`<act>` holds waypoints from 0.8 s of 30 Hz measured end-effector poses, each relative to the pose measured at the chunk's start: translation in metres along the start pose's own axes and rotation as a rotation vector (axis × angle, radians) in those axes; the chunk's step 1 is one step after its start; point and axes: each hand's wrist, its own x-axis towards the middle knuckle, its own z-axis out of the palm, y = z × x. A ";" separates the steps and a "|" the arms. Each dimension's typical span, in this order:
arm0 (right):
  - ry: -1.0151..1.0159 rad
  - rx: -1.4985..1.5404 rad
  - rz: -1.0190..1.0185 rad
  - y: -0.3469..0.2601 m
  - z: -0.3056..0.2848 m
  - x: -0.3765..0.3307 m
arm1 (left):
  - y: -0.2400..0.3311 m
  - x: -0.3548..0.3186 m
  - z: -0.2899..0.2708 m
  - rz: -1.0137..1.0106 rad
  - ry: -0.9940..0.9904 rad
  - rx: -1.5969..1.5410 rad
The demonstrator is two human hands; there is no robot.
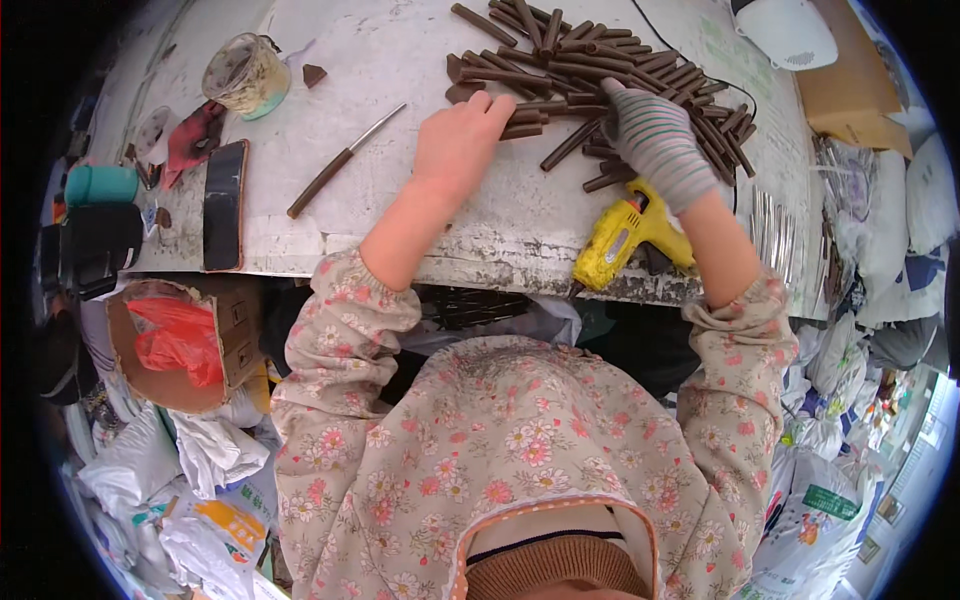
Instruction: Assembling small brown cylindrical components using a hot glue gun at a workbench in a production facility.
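Note:
A heap of short, dark brown round sticks (600, 62) lies at the far middle of the table. My bare left hand (462, 140) is at the heap's near left edge, its fingers closed over a few brown sticks (525, 122) whose ends stick out to the right. On the heap's near right side is my right hand (655, 135), in a grey striped glove with a darkened fingertip. It curls over brown sticks (608, 180), whose ends come out from under the palm; part of its fingers is hidden. Just below the glove lies a yellow glue gun (625, 240), nozzle toward the near edge.
Left of my hand lies a thin metal-tipped tool (345, 162) with a brown handle. Farther left are a stained tub (246, 76), a dark phone-like slab (225, 205) and a teal container (100, 185). Thin metal rods (772, 235) lie at right. A cardboard box (240, 335) stands below the table.

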 end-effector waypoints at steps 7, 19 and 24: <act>0.067 0.631 -0.081 -0.010 -0.048 0.019 | 0.003 -0.012 -0.039 -0.160 -0.305 -0.716; 0.577 0.997 0.140 0.146 -0.007 -0.096 | -0.030 0.082 -0.066 -0.150 -0.248 -1.129; 0.275 0.361 0.577 0.195 0.067 -0.187 | -0.048 0.167 -0.074 -0.597 0.370 -1.673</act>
